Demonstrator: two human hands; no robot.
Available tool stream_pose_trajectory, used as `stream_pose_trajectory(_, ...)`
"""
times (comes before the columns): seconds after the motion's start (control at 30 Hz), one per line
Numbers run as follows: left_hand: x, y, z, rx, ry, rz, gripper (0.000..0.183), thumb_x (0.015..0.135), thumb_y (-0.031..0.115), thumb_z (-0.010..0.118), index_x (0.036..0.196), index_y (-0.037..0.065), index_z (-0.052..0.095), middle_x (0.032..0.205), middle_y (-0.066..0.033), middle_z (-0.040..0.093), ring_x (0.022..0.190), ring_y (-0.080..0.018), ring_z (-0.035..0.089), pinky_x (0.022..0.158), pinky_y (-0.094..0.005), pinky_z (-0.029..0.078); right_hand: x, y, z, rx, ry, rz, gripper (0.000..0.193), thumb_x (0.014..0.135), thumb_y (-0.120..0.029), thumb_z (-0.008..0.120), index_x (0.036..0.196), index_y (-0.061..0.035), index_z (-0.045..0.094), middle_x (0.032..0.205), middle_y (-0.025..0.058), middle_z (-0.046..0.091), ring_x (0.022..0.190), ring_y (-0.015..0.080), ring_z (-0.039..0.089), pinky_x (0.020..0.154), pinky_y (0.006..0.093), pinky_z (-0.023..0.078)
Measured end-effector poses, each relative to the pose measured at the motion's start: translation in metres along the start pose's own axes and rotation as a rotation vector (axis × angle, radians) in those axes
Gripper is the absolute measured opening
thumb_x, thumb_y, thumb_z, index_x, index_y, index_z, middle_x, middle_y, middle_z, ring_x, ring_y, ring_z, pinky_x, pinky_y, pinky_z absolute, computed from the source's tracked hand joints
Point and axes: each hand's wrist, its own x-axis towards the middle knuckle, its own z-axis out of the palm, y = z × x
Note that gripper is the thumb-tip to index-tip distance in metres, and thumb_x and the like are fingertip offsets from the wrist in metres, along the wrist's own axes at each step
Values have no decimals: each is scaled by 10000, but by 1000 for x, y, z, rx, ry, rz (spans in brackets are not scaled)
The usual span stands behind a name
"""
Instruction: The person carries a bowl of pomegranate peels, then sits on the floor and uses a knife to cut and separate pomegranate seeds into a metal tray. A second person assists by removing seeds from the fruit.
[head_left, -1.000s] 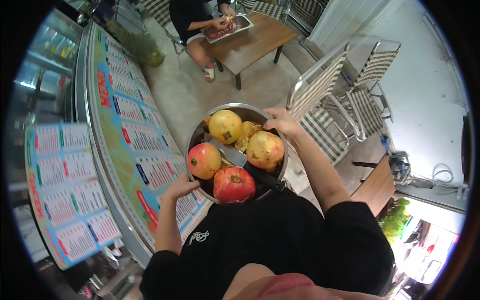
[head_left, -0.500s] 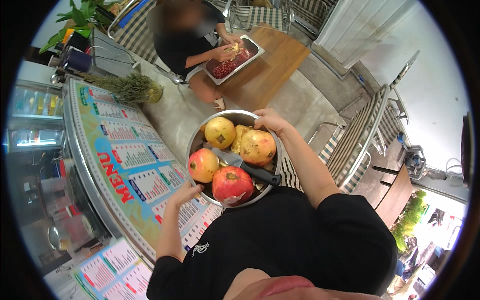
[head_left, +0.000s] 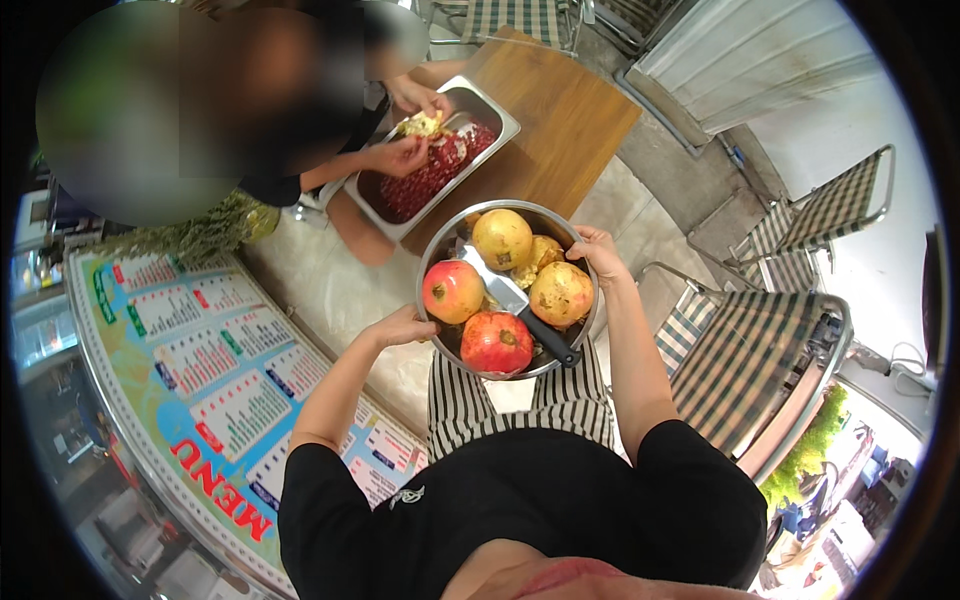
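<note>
We carried a round steel bowl (head_left: pixel 588 322) upright at waist height, loaded with four pomegranates (head_left: pixel 496 342), two red, two yellowish, and a black-handled knife (head_left: pixel 515 302) lay diagonally across them, blade pointing away from us.

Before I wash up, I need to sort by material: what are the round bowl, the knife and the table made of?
Bowl: apparently stainless steel, shiny grey rim.
Knife: bright metal blade, matte black handle, probably plastic.
Table: brown wood or wood-look laminate, faint grain.

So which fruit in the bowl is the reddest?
The pomegranate at the bowl's near edge, closest to the person's body, beside the knife handle. It is deep red all over; the others are yellowish or only partly red.
</note>
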Motion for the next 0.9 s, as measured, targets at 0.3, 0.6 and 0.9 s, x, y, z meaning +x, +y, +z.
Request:
stream_pose_trajectory(0.3,122,24,-41,40,36,-27,289,748,243,610,885,-12,609,751,-37,592,651,-118,544,581,-253,437,121,11,-66,58,25,-22,423,535,92,588,947,16,651,848,64,663,716,126,603,710,233,479)
stream_pose_trajectory(0.6,139,46,-33,-56,99,-37,464,809,533,562,744,78,628,650,21,561,567,-66,503,453,-199,343,148,-27,-84,215,116,-119,385,568,127,583,935,30,646,818,90,661,693,141,616,649,243,506)
stream_pose_trajectory(0.9,49,60,41,40,-15,-259,503,773,582,590,666,91,612,555,14,505,486,-74,447,429,-219,329,135,-28,-89,-219,104,-10,398,749,-180,674,1094,-10,572,994,72,615,876,131,572,743,268,458)
